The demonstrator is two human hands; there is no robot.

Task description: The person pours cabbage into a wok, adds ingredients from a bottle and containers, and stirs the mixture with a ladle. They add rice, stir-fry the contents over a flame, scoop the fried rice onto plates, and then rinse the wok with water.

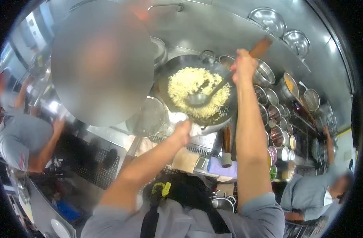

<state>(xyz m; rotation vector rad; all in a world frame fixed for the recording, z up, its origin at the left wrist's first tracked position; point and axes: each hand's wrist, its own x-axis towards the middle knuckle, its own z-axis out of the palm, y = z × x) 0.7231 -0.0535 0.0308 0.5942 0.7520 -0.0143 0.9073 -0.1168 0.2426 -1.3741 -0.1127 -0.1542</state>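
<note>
Head view: you have the ladle (220,85) down in yellowish, rice-like food (187,79), apparently mid-stir.
Your right hand (245,67) has its fingers wrapped around the ladle, with the wooden handle end (261,47) sticking out past your fist; the bowl sits among the grains near the middle of the wok (181,60). Your left hand (184,133) is closed on a white cloth (177,117) at the wok's near edge; what lies beneath the cloth is hidden, so you cannot tell whether a handle is gripped there. The food spreads over the wok's floor, with loose grains toward the near right side. As a judgement, the next stroke calls for a firm left hold, keeping the wok steady while the ladle gathers those stray grains inward.
</note>
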